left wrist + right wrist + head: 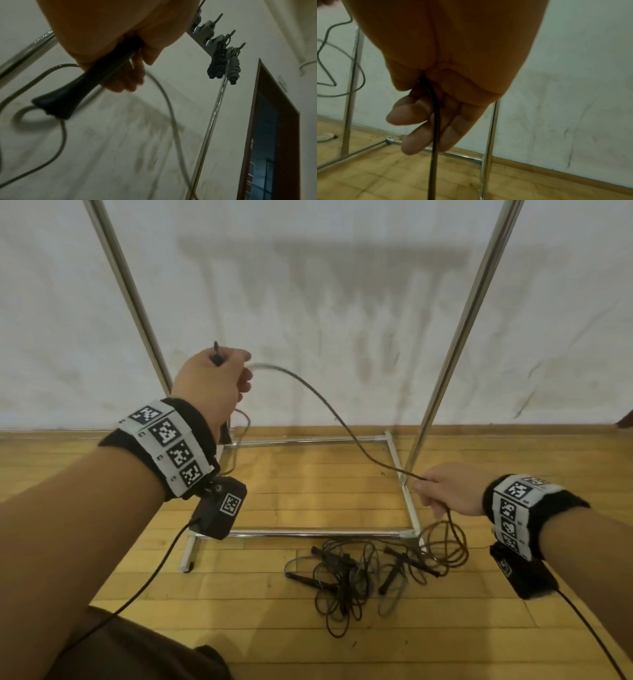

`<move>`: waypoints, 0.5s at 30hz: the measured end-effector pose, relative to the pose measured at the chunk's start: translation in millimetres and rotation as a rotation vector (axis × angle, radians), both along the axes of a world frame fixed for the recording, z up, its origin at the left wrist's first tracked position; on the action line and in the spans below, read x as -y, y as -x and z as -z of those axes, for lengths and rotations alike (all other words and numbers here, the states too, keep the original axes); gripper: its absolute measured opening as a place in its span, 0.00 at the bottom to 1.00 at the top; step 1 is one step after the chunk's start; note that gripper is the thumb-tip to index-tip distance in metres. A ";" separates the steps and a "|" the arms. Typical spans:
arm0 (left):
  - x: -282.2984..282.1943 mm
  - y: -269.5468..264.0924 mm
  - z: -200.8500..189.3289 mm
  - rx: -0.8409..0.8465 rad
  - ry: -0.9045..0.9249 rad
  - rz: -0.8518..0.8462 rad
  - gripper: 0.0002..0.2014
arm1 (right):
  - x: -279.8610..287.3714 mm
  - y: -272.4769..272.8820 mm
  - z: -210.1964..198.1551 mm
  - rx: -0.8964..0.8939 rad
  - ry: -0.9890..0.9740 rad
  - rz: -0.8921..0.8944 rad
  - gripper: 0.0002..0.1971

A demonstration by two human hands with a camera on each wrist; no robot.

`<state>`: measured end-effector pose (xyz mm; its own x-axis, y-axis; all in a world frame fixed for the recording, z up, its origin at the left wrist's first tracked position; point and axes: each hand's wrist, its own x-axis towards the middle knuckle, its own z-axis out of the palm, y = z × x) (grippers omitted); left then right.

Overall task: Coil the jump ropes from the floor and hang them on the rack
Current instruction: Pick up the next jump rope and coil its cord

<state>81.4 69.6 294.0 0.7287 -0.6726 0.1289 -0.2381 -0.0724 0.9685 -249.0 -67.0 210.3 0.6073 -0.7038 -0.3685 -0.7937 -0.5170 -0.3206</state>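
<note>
**Bright Overhead View, Murky Wrist Views**

The head view is evenly lit, with soft shadows smeared on the white wall (pixel 342 285) and straight rack poles (pixel 459 330) bowed by the wide lens. Both wrist views are dim and greenish (hands nearly silhouetted), with motion blur on the rope (pixel 168 108).

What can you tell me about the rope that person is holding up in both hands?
The rope is a thin dark cord, plastic-looking, with a black flared handle. The left hand grips that handle, raised in front of the wall; loops of cord hang below it. From there the cord arcs down to the right hand, whose fingers curl round it. Past that hand it drops to the wood floor beside the pile of other ropes.
</note>
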 end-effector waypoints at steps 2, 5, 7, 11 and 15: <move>-0.6 2.1 5.6 0.040 -0.078 0.042 0.11 | -3.3 -9.0 -9.4 0.038 0.030 -0.010 0.22; -3.8 14.9 9.1 0.063 -0.108 0.216 0.10 | -12.0 -26.4 -33.8 0.188 0.038 -0.005 0.22; -5.2 26.2 10.8 0.102 -0.119 0.383 0.11 | -19.9 -37.6 -50.7 0.325 0.020 -0.025 0.21; -5.2 56.0 16.9 0.220 -0.220 0.681 0.13 | -34.6 -54.0 -77.2 0.515 0.011 -0.054 0.21; -6.0 74.1 19.3 0.215 -0.240 0.827 0.12 | -43.0 -61.9 -89.8 0.644 -0.072 -0.040 0.22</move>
<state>7.3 75.7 274.6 -0.0262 -0.9996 -0.0054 -0.4796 0.0078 0.8775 -187.1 -24.0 300.1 0.7479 -0.6630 0.0330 -0.4110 -0.5015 -0.7613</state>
